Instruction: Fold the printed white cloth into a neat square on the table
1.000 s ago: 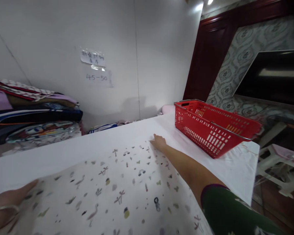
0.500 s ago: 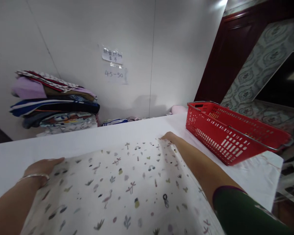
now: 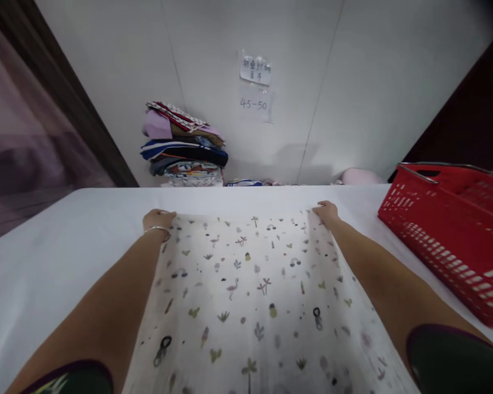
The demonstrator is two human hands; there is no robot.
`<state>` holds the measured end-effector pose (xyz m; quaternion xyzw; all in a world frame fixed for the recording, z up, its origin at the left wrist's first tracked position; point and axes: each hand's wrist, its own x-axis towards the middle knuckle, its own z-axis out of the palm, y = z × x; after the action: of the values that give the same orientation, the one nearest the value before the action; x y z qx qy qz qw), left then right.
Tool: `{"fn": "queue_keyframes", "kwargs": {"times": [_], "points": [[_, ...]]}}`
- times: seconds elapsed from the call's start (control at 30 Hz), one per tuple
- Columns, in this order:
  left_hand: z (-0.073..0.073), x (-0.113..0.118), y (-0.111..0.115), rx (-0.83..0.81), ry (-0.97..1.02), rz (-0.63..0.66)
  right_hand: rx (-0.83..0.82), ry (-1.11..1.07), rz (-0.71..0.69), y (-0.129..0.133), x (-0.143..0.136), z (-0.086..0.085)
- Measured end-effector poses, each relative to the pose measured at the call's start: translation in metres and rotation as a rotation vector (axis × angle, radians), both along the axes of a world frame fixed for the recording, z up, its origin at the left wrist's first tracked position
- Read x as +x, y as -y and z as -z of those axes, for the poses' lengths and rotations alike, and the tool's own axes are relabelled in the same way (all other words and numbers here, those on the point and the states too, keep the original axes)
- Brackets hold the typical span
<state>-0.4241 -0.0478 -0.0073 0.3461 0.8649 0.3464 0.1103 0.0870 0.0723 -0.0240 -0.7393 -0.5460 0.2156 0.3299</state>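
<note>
A white cloth (image 3: 250,290) printed with small plants, flamingos and other figures lies spread on a white table (image 3: 57,246), running from the near edge away from me. My left hand (image 3: 158,219) grips its far left corner; a bangle sits on that wrist. My right hand (image 3: 324,212) grips the far right corner. Both arms are stretched forward along the cloth's two sides.
A red plastic basket (image 3: 447,224) with a metal handle stands on the table at the right. A stack of folded fabrics (image 3: 184,148) rests against the white wall behind the table, under two paper notes (image 3: 255,82). A dark door frame (image 3: 45,87) runs at the left.
The view has swung left, so the basket sits further right. My left hand has reached forward to the cloth's far left corner, and the cloth now lies squarely before me.
</note>
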Motion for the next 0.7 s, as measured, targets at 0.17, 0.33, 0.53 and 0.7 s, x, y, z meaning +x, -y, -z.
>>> {"fn": "queue_keyframes", "kwargs": {"times": [0.17, 0.33, 0.53, 0.7], "points": [[0.014, 0.001, 0.005, -0.109, -0.056, -0.043, 0.017, 0.183, -0.051, 0.002, -0.004, 0.015], [0.01, 0.008, 0.006, -0.244, -0.197, 0.109, -0.025, 0.389, -0.178, 0.004, 0.001, 0.014], [0.013, 0.044, -0.004, -0.33, -0.509, 0.477, 0.014, 0.591, -0.418, 0.004, -0.014, 0.017], [0.014, 0.063, -0.007, -0.26, -0.546, 0.643, 0.112, 0.71, -0.513, 0.01, -0.017, 0.016]]}}
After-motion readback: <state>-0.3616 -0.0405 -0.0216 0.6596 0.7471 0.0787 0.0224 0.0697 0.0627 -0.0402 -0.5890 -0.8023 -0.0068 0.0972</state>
